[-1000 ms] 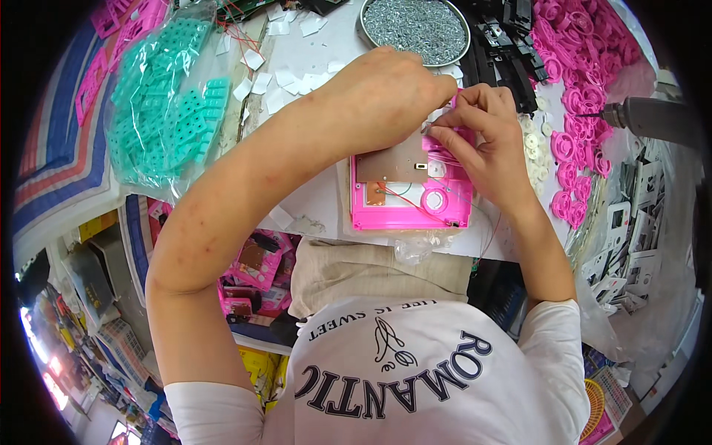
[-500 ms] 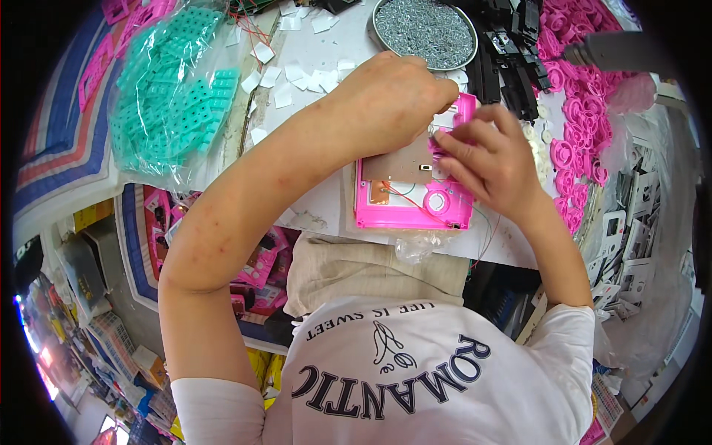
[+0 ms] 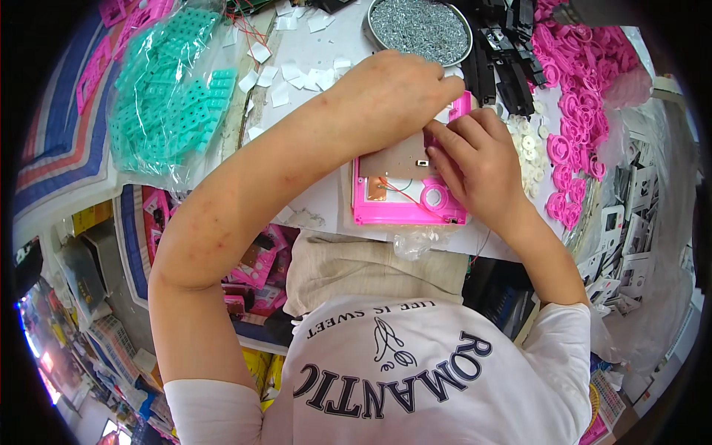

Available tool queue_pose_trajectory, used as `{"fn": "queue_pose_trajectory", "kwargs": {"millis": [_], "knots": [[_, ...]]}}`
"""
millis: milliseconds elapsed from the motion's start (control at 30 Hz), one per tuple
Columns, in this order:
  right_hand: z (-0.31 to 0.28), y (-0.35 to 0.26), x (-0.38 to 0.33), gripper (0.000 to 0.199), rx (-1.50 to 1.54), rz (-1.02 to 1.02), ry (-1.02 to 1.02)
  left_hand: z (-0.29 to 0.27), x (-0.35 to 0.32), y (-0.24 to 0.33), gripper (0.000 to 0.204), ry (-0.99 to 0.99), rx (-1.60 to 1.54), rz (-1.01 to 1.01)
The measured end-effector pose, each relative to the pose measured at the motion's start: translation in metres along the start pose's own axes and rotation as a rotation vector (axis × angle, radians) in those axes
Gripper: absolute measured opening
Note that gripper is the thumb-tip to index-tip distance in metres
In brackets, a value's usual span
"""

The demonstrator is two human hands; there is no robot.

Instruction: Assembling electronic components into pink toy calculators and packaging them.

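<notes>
Lying far to the left of the left hand (image 3: 404, 93) and its fingers, a striped cloth (image 3: 63, 96) hangs in bent folds. Nearer, a clear bag is full of green plastic parts (image 3: 167, 100). Then come little white paper bits (image 3: 319, 79), spread on the counter (image 3: 345, 41) just left of those fingers.

The left hand is curled, palm down. Its fingertips are mostly hidden, so I cannot tell if they hold something. Below them is the pink case (image 3: 408, 215), lying flat and open, with a brown board (image 3: 386, 159) on it. Above the left fingers is a round dish (image 3: 471, 44) of shiny metal bits (image 3: 419, 30).

The right hand (image 3: 478, 167) is over the right side of the case. Its thumb and first finger are bent and close together by the board's edge — I cannot tell if they pinch anything.

Up and right of those fingers are long black parts (image 3: 512, 74). Just right are small white discs (image 3: 530, 148), then a big heap of pink rings (image 3: 575, 104). Farthest right — white parts (image 3: 638, 256) lie in a pile.
</notes>
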State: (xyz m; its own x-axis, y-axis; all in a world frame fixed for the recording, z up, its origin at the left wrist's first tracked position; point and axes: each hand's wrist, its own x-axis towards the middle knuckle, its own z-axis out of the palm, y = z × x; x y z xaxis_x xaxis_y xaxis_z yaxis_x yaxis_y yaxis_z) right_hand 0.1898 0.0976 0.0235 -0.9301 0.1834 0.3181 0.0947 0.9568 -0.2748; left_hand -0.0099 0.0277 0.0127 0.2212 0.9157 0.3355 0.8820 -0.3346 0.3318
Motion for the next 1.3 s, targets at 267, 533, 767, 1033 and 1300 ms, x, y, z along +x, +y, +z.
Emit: {"fn": "queue_pose_trajectory", "kwargs": {"millis": [267,533,767,1033,1300], "knots": [[-0.008,-0.007,0.002,0.028,-0.040,0.060,-0.126,0.008,-0.006,-0.010,0.020,0.080,-0.132,-0.027],[-0.021,0.002,0.005,0.026,0.147,0.116,-0.104,-0.032,-0.050,-0.009,0.021,0.630,-0.109,-0.730],[0.004,0.020,0.059,0.023,0.343,0.264,0.106,0.004,-0.041,-0.004,0.030,0.426,0.076,-0.637],[0.008,0.032,0.081,0.019,0.619,0.249,0.032,0.004,-0.038,0.008,0.016,0.419,-0.312,-0.683],[0.010,0.032,0.057,0.018,0.461,-0.114,0.301,-0.002,-0.042,0.009,0.012,0.405,-0.398,-0.467]]}}
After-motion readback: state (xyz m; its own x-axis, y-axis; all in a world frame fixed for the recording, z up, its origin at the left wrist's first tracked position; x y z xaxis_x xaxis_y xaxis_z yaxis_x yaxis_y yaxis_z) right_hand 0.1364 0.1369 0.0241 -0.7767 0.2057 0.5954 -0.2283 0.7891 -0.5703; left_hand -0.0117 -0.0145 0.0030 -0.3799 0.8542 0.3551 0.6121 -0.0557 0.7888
